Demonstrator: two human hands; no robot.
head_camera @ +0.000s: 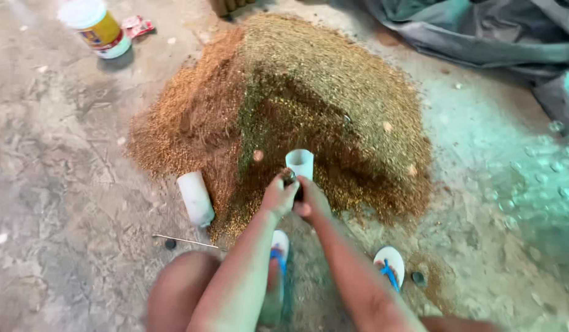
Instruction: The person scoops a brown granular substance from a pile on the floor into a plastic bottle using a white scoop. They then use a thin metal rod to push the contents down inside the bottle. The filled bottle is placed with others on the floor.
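1. Left hand [278, 195] and right hand [310, 200] meet at the near edge of a brown and green grain pile [284, 110], fingers curled together around a small dark object [290, 179].
2. Just beyond them a white cup [300, 163] stands upright in the grain.
3. Another white cup [195, 198] lies on its side to the left.
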